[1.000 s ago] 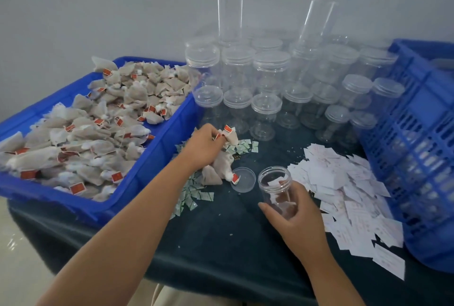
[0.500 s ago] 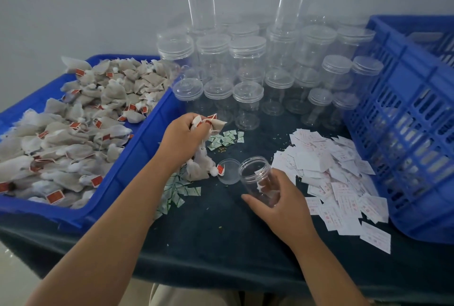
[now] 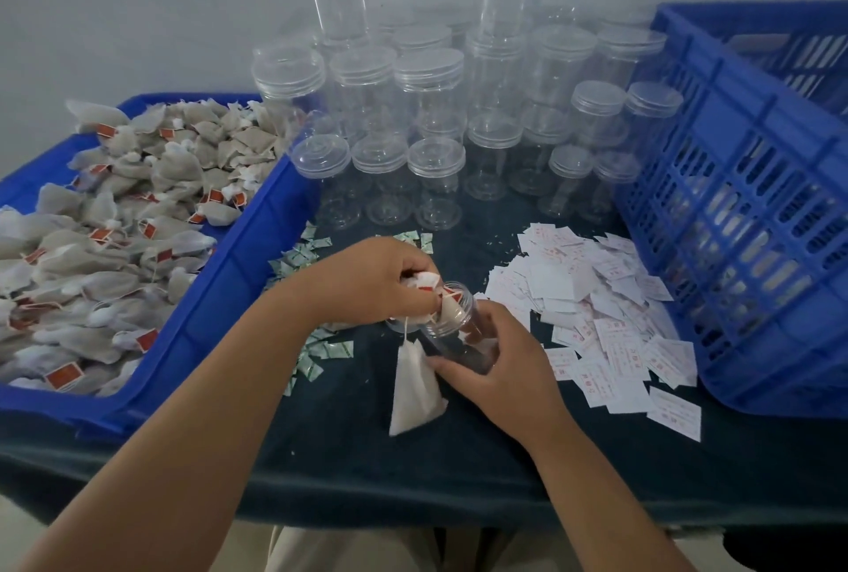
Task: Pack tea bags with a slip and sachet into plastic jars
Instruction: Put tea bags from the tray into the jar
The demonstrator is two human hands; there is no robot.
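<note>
Left hand (image 3: 367,282) full of tea bags (image 3: 426,281) at jar (image 3: 454,326) rim; right hand (image 3: 502,372) around jar.

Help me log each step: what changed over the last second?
The left hand carried its tea bags from beside the sachets to the jar mouth; the right hand tipped the jar toward it. One bag now dangles outside by its string. Both grips, the slips and sachets stayed.
</note>
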